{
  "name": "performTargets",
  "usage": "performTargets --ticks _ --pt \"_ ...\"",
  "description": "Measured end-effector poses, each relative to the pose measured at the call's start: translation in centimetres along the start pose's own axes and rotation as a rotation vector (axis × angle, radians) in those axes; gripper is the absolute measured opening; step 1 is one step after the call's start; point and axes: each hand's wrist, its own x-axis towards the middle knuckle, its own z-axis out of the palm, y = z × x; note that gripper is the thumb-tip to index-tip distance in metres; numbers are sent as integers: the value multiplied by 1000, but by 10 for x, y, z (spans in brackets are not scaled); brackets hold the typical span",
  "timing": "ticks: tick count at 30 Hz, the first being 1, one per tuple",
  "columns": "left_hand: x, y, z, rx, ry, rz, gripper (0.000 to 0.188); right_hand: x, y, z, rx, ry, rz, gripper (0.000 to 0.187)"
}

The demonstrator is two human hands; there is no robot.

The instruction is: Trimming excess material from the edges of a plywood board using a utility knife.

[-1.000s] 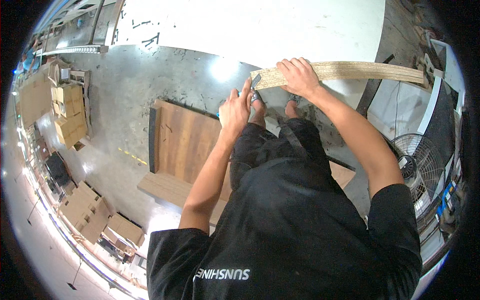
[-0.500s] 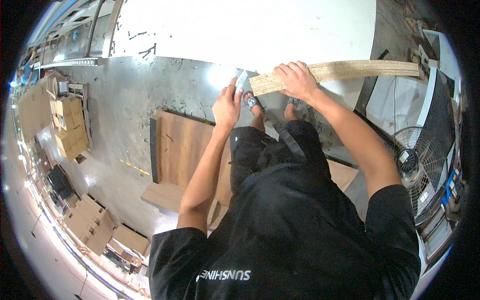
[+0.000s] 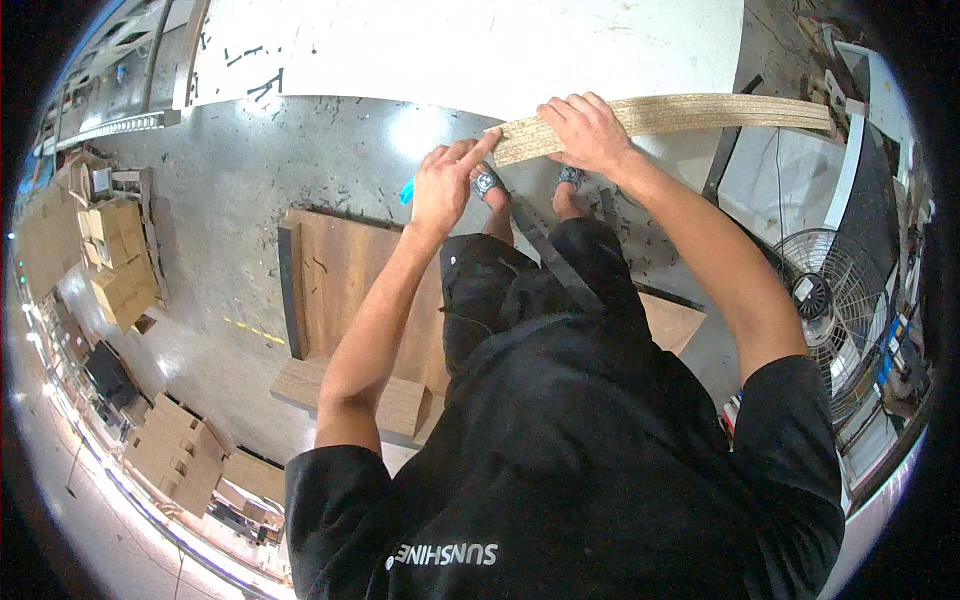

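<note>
A stack of narrow chipboard strips (image 3: 700, 112) stretches to the right, its raw speckled edges facing up. My right hand (image 3: 588, 130) grips it near its left end, fingers over the far side and thumb on the near side. Close by, my left hand (image 3: 445, 188) curls round a small tool, of which only a blue end (image 3: 406, 192) shows past the palm. Its outstretched index finger reaches the left end of the strips. The rest of the tool is hidden.
A white work surface (image 3: 460, 50) lies ahead, strewn with dark offcuts at its left. Brown wood-grain panels (image 3: 350, 270) stand by my left leg. At the right is a caged fan (image 3: 820, 290); cardboard boxes (image 3: 120, 250) are stacked far left. Dark scraps litter the floor.
My left hand has turned and come to the end of the strips; the pale, flat part of its tool no longer shows, and a blue end does. The right hand keeps its grip.
</note>
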Motion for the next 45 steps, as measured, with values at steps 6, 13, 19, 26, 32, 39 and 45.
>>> performTargets --ticks 6,13,19,26,32,39,45 --pt "-51 15 8 -99 -210 138 74 0 1 -2 9 7 7 67" --pt "-20 15 29 -481 139 -248 61 -2 -2 -6 4 -38 19 69" --pt "5 8 34 -428 286 -138 70 1 -5 -6 15 -70 47 65" --pt "-52 11 36 -16 -123 140 85 8 -2 -9 47 -122 77 67" --pt "8 -6 -15 -49 184 -34 71 6 8 -20 31 -83 69 70" --pt "141 -69 -2 126 251 113 44 13 -4 4 40 -96 -23 78" --pt "55 -1 6 -396 212 142 81 -27 -7 -5 42 34 32 63"
